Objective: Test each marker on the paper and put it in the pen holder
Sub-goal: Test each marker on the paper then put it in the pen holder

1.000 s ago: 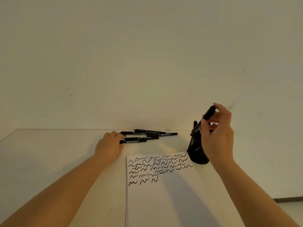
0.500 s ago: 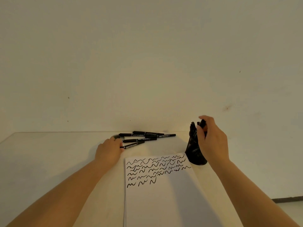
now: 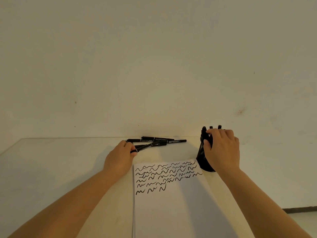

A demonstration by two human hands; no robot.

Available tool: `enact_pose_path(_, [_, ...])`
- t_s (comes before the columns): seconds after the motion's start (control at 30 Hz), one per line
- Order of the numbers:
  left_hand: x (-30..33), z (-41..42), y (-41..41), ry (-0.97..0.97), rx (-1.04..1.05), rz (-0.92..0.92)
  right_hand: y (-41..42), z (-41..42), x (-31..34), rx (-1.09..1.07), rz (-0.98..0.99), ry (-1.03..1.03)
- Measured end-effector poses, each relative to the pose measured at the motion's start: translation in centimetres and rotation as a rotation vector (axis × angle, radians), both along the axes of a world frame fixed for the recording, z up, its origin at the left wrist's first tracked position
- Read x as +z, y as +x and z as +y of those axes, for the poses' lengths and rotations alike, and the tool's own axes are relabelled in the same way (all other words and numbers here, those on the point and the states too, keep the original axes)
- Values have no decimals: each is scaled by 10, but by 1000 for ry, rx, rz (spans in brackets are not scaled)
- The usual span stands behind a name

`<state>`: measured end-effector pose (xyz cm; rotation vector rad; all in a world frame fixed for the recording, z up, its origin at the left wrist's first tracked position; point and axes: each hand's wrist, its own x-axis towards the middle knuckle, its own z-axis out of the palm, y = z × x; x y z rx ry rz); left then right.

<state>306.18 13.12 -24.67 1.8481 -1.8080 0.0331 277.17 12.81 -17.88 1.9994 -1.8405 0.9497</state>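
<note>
A white paper (image 3: 171, 208) with rows of black squiggles lies in front of me. Beyond it, several black markers (image 3: 159, 140) lie in a loose pile by the wall. My left hand (image 3: 119, 158) pinches the near end of one marker (image 3: 145, 147) from that pile, its far end angled up to the right. The black pen holder (image 3: 201, 160) stands at the paper's far right corner with marker caps (image 3: 219, 126) sticking out of its top. My right hand (image 3: 222, 151) covers the holder's right side, fingers curled round a marker (image 3: 204, 132) standing in it.
The pale table (image 3: 60, 169) meets a plain wall just behind the markers. Its left edge runs diagonally at the far left. A dark floor strip (image 3: 300, 210) shows at the lower right past the table's edge.
My right hand brought the marker down from the air into the pen holder and sank with it. My left hand closed on a marker in the pile and swung its near end toward me.
</note>
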Motion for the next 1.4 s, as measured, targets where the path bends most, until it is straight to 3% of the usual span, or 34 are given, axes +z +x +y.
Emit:
enact_pose_path(0.17, [15,22,-16,-57,-46,53,11,21,4,122,-162,-248])
enact_pose_path(0.23, [24,32,-27,-56,-83,152,21,32,6,265,-423,-82])
enact_pose_path(0.3, [30,44,-40,-22,-155,359,33,45,7,406,-710,214])
enact_pose_path(0.37, [36,59,-53,74,-259,592,43,55,4,490,-784,393])
enact_pose_path(0.43, [39,72,-63,183,-346,709,52,66,-1,582,-808,492])
enact_pose_path(0.6, [41,97,-76,317,-461,725,64,84,-16,650,-824,528])
enact_pose_path(0.77, [33,116,-76,211,-407,425,68,93,-24,492,-1123,570])
enact_pose_path(0.93, [35,125,-82,140,-394,217,74,102,-28,499,-1044,646])
enact_pose_path(1.0, [35,126,-85,210,-405,359,73,101,-30,484,-1050,641])
enact_pose_path(1.1, [40,126,-85,457,-423,765,76,100,-33,488,-1084,659])
enact_pose_path(1.2, [43,128,-72,721,-451,1050,59,84,-27,327,-1304,517])
enact_pose_path(1.27, [38,127,-59,710,-412,1012,38,73,-22,263,-1256,389])
enact_pose_path(1.33, [30,122,-50,574,-315,851,26,69,-24,310,-964,363])
enact_pose_path(1.4, [22,116,-48,392,-237,633,28,69,-29,389,-793,420])
